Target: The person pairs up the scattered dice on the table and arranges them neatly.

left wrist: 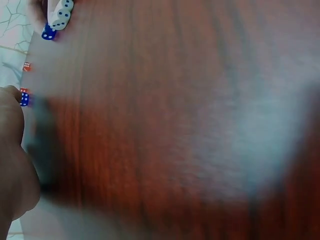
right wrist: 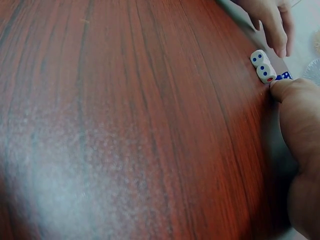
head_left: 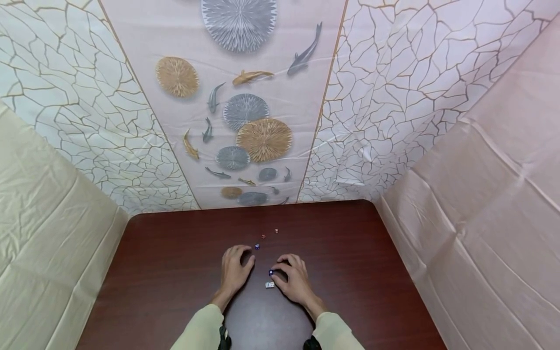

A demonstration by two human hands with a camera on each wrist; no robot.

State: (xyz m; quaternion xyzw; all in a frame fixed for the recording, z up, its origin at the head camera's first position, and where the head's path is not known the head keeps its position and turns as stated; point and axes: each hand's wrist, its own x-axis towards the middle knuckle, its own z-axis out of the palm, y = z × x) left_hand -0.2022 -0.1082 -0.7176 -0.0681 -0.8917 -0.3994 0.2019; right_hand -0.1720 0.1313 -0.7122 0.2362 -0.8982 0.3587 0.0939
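My right hand [head_left: 295, 278] pinches a blue die [head_left: 271, 272] between thumb and finger, low over the table. Just nearer to me, two white dice [head_left: 270, 285] sit side by side, touching; the right wrist view shows these white dice [right wrist: 262, 66] close to the thumb of the right hand [right wrist: 305, 120]. My left hand [head_left: 235, 268] rests on the left with loosely curved fingers, holding nothing. A second blue die [head_left: 257, 247] lies just beyond its fingertips. In the left wrist view this blue die [left wrist: 24, 99] partly covers a red die [left wrist: 23, 90].
Farther off on the dark wooden table [head_left: 175, 272] lie two small red dice, a nearer red die [head_left: 263, 236] and a farther red die [head_left: 276, 231]. A patterned cloth [head_left: 245, 184] hangs past the far edge, and pale cloth walls [head_left: 481, 218] flank both sides.
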